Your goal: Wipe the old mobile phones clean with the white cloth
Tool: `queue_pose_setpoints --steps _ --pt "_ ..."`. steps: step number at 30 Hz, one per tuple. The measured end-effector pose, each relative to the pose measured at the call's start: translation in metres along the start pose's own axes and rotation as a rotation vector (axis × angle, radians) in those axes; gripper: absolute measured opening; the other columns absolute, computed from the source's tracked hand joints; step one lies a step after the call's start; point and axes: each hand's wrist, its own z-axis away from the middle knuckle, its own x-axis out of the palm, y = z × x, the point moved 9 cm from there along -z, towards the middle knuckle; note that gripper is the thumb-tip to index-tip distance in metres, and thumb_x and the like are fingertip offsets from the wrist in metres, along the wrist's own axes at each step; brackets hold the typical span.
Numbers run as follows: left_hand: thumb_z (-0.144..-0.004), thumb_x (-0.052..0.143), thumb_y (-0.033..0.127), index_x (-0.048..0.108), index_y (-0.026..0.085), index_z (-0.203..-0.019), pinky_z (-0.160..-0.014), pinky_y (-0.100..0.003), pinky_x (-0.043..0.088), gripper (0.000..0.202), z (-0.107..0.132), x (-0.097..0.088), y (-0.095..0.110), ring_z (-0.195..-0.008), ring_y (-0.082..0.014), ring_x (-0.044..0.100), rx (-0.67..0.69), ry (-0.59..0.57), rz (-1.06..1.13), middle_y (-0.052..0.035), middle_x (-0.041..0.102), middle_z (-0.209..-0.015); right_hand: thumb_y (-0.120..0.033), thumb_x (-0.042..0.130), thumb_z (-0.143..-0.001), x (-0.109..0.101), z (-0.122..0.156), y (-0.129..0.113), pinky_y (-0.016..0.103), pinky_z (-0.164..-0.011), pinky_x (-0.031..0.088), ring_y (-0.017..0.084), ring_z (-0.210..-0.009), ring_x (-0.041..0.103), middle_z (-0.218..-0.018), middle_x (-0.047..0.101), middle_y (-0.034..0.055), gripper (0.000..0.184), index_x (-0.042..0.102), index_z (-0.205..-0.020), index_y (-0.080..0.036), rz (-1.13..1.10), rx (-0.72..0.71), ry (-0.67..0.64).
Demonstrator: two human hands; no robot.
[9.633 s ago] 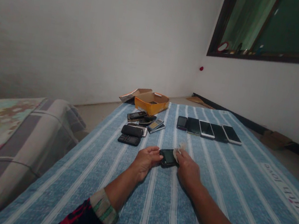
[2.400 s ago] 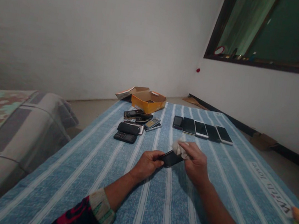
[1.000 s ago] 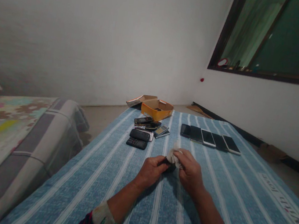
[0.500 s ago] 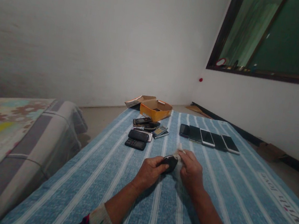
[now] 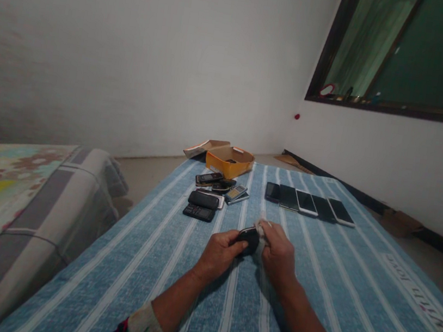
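Close together over the striped blue bedspread (image 5: 139, 281): left hand (image 5: 219, 255) clamped around a small black phone (image 5: 249, 240), right hand (image 5: 278, 254) pinching a white cloth (image 5: 261, 237) against that phone. Farther along the bedspread, a row of smartphones (image 5: 307, 203) to the right, a cluster of keypad phones (image 5: 204, 196) to the left, and beyond those, an orange cardboard box (image 5: 230, 163).

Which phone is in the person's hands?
The small black phone between the left hand and the white cloth in the right hand; the others lie on the blue blanket.
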Motion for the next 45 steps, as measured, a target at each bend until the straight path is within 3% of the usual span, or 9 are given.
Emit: queue_pose_setpoints --steps 4,11,17,20,25,30,38,45 --pt "-0.074 0.065 0.028 0.074 0.014 -0.08 -0.064 -0.027 0.042 0.018 0.0 -0.003 -0.003 -0.066 -0.0157 0.056 -0.011 0.03 0.01 -0.0012 0.064 -0.068 0.002 0.037 -0.073 -0.006 0.003 0.001 0.031 -0.083 0.055 0.02 -0.101 0.063 -0.105 0.065 0.0107 0.058 0.061 -0.123 -0.018 -0.049 0.002 0.07" --pt "-0.073 0.069 0.032 0.073 0.014 -0.075 -0.063 -0.025 0.043 0.018 -0.001 -0.003 -0.004 -0.066 -0.0149 0.054 0.011 0.036 0.085 -0.001 0.064 -0.067 -0.003 0.042 -0.084 0.002 0.009 -0.029 0.034 -0.09 0.056 0.023 -0.118 0.059 -0.126 0.061 0.0136 0.05 0.061 -0.127 -0.021 0.101 -0.157 0.07" --pt "-0.07 0.069 0.028 0.074 0.013 -0.081 -0.064 -0.027 0.043 0.02 -0.003 -0.007 -0.008 -0.064 -0.0152 0.054 -0.022 0.079 0.106 -0.0021 0.065 -0.068 -0.002 0.041 -0.084 0.006 0.007 -0.012 0.026 -0.074 0.058 0.02 -0.098 0.067 -0.109 0.069 0.0141 0.048 0.06 -0.127 -0.015 0.214 -0.126 0.01" --pt "-0.068 0.071 0.029 0.074 0.012 -0.081 -0.063 -0.028 0.043 0.022 -0.003 -0.008 -0.009 -0.063 -0.0153 0.055 -0.038 0.106 0.143 -0.0025 0.066 -0.068 -0.003 0.041 -0.084 0.003 0.005 -0.009 0.027 -0.075 0.057 0.02 -0.094 0.067 -0.102 0.069 0.0132 0.047 0.062 -0.124 -0.015 0.188 -0.114 0.014" --pt "-0.065 0.076 0.036 0.074 0.011 -0.079 -0.053 -0.023 0.04 0.028 0.0 -0.006 -0.012 -0.056 -0.012 0.051 -0.085 0.129 0.221 -0.0007 0.062 -0.063 -0.01 0.042 -0.092 0.0 0.005 -0.039 0.033 -0.074 0.054 0.024 -0.09 0.066 -0.102 0.067 0.0162 0.034 0.067 -0.114 -0.015 0.156 -0.193 0.06" --pt "-0.062 0.08 0.037 0.073 0.01 -0.076 -0.049 -0.021 0.04 0.031 0.004 0.002 -0.012 -0.053 -0.0114 0.052 -0.133 0.095 0.216 0.0002 0.061 -0.058 -0.013 0.047 -0.094 0.01 0.007 -0.061 0.031 -0.069 0.049 0.021 -0.082 0.061 -0.097 0.068 0.013 0.024 0.069 -0.103 -0.017 0.268 -0.273 0.033" --pt "-0.057 0.082 0.036 0.071 0.011 -0.071 -0.048 -0.024 0.046 0.031 0.007 0.008 -0.015 -0.052 -0.0135 0.057 -0.256 0.063 0.335 -0.0014 0.063 -0.059 -0.014 0.041 -0.096 0.009 0.006 -0.035 0.031 -0.066 0.044 0.02 -0.078 0.053 -0.094 0.064 0.0113 0.027 0.065 -0.108 -0.016 0.349 -0.219 0.034" --pt "-0.06 0.082 0.035 0.073 0.009 -0.083 -0.052 -0.025 0.048 0.036 0.007 0.01 -0.007 -0.054 -0.0139 0.059 -0.237 -0.017 0.336 -0.0019 0.065 -0.061 -0.016 0.049 -0.094 0.013 0.008 -0.053 0.038 -0.078 0.046 0.028 -0.104 0.052 -0.111 0.062 0.016 0.024 0.065 -0.111 -0.014 0.23 -0.317 -0.046"
